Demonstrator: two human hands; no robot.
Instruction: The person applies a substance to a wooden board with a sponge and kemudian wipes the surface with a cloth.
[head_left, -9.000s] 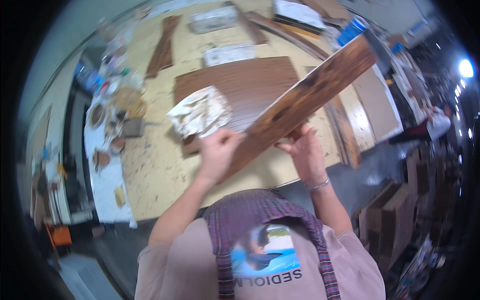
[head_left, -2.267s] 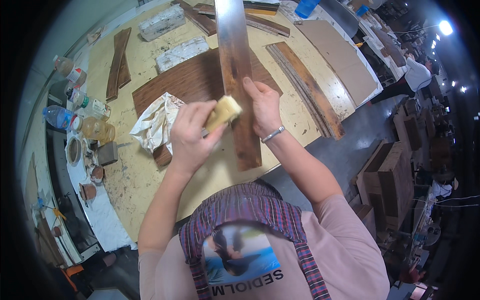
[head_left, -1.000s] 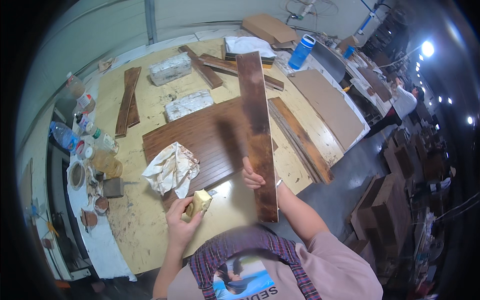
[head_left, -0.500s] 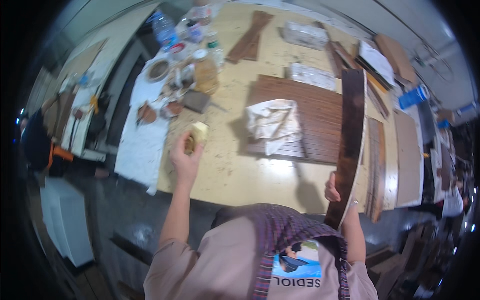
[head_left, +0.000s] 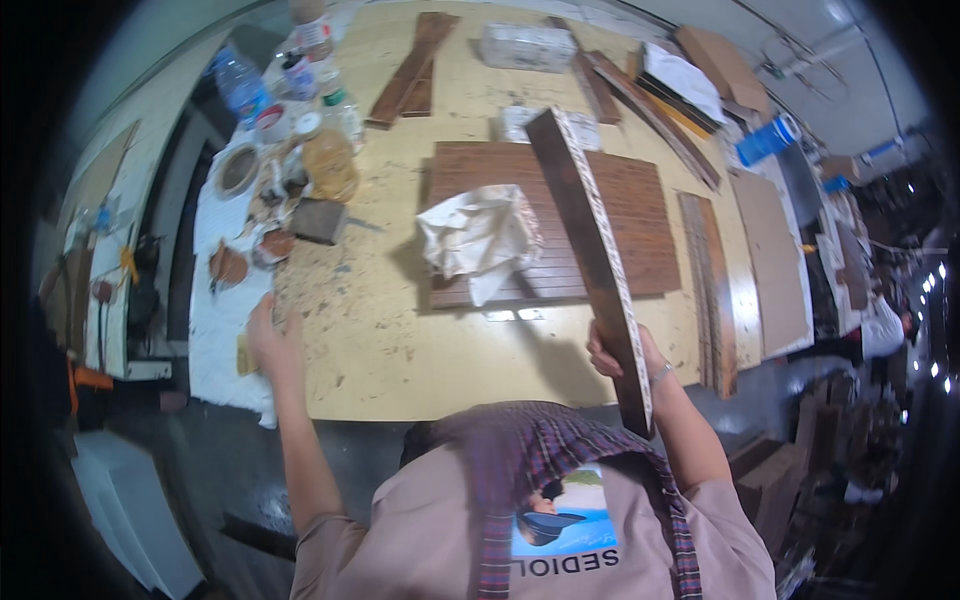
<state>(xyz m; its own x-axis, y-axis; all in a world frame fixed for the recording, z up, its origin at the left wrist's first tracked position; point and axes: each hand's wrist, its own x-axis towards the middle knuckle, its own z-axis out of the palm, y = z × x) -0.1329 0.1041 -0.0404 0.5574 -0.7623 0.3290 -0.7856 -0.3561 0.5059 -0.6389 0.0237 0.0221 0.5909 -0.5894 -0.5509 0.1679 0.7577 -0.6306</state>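
My right hand [head_left: 618, 352] is closed round the lower part of a long, dark brown wooden strip [head_left: 590, 235] with a pale, mottled edge. The strip stands tilted above the table, its top leaning left. At the table's left front, my left hand [head_left: 274, 338] has thumb and forefinger apart, nothing visible between them. Against its outer side is a small yellowish pad [head_left: 246, 356], at the edge of a white sheet [head_left: 222, 325]; contact with the fingers is unclear. Behind the strip lies a slatted brown wooden panel [head_left: 625, 225], bearing a crumpled, stained white cloth [head_left: 475, 235].
A jar of amber liquid [head_left: 328, 165], a bowl [head_left: 238, 170], a dark block [head_left: 320, 221] and several bottles crowd the back left. Wooden strips [head_left: 410, 75] lie at the back, more [head_left: 708, 290] at right. Wrapped white blocks [head_left: 527, 47] and a blue cylinder [head_left: 768, 140] stand farther off.
My left hand has moved left to the white sheet; the yellowish pad, between its fingers before, is now at its outer side. The strip in my right hand has tipped left. The view has shifted.
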